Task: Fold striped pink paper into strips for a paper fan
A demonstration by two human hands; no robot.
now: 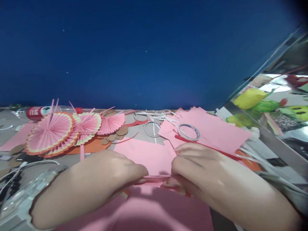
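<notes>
Between my two hands is a sheet of pink paper (149, 157), its near edge turned up in a narrow fold. My left hand (115, 170) pinches the left part of that fold, thumb on top. At the right part, my right hand (199, 163) grips the same edge with curled fingers; some fingertips are hidden under the paper. Below the fold, more pink paper (163, 208) lies flat, partly in shadow. A roll of tape (197, 134) rests just beyond my right hand on a stack of pink sheets (207, 125).
At the left lie several pleated pink paper fans (49, 130) with orange and yellow rims, beside a plastic bottle (38, 112). Brown discs (122, 130), a second tape roll (145, 128) and white strips clutter the back. A blue panel (144, 57) stands behind. Colourful packets (250, 98) are at right.
</notes>
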